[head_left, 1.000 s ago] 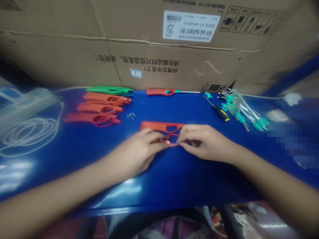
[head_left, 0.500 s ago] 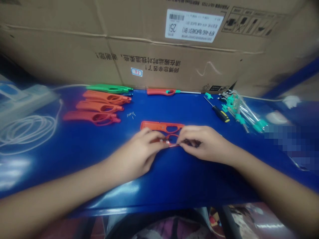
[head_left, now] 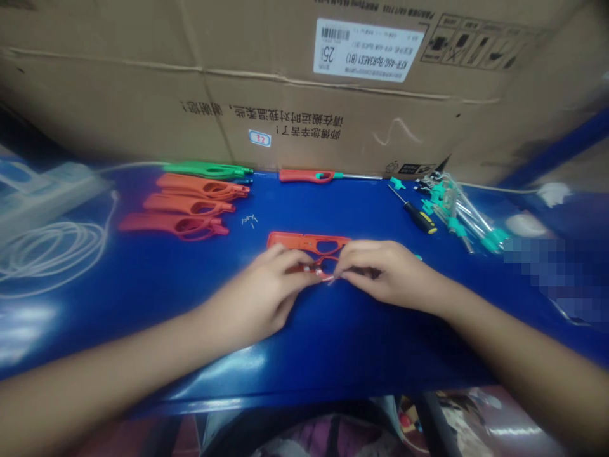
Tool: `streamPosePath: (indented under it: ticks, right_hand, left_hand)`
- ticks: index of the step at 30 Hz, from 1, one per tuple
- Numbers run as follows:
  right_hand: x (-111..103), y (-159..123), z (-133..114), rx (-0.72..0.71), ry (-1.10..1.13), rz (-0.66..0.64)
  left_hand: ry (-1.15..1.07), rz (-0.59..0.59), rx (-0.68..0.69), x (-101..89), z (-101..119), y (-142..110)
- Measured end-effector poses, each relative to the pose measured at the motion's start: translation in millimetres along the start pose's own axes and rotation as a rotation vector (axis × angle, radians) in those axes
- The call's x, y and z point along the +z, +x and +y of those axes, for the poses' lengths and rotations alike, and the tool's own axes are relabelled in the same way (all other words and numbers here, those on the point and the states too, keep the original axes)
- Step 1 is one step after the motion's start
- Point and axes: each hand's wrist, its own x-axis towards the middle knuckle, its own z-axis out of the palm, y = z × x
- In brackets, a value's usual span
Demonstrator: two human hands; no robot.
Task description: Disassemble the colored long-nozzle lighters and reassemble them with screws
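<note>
Close to the middle of the table, my left hand (head_left: 276, 285) is closed on an orange-red lighter casing half (head_left: 328, 260) with a finger loop. The hand covers the casing's left part. My right hand (head_left: 380, 270) is pinched at the loop's lower right side. A thin pale piece (head_left: 331, 280) shows at its fingertips; I cannot make out exactly what it is. Just beyond, another orange-red casing half (head_left: 309, 242) lies on the table, inner side up, near the fingers of both hands.
Orange-red casings (head_left: 190, 204) and a green casing (head_left: 204, 169) lie left, near small screws (head_left: 250, 220). An assembled lighter (head_left: 309, 176) lies at the back. A screwdriver (head_left: 421, 219) and metal tubes with teal parts (head_left: 469, 216) are right. A cardboard box (head_left: 143, 82) stands behind the blue table (head_left: 333, 343).
My right fingertips have shifted slightly left along the casing's loop. The thin pale piece at their tips now points more downward. My left hand stays in place.
</note>
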Motion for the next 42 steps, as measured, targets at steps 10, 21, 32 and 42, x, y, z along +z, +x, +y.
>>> streamPosePath:
  ticks: [10, 21, 32, 42]
  right_hand:
    - [3, -1, 1, 0.011, 0.007, 0.036]
    - [7, 1, 5, 0.016, 0.110, 0.065]
    - [-1, -3, -4, 0.093, -0.012, 0.082]
    - [-3, -3, -10, 0.067, -0.088, 0.050]
  left_hand:
    - [0.008, -0.007, 0.000, -0.2, 0, 0]
    - [0.014, -0.011, -0.003, 0.4, 0, -1]
    - [0.021, -0.013, -0.011, -0.2, 0, -1]
    - [0.032, -0.010, -0.011, -0.2, 0, -1]
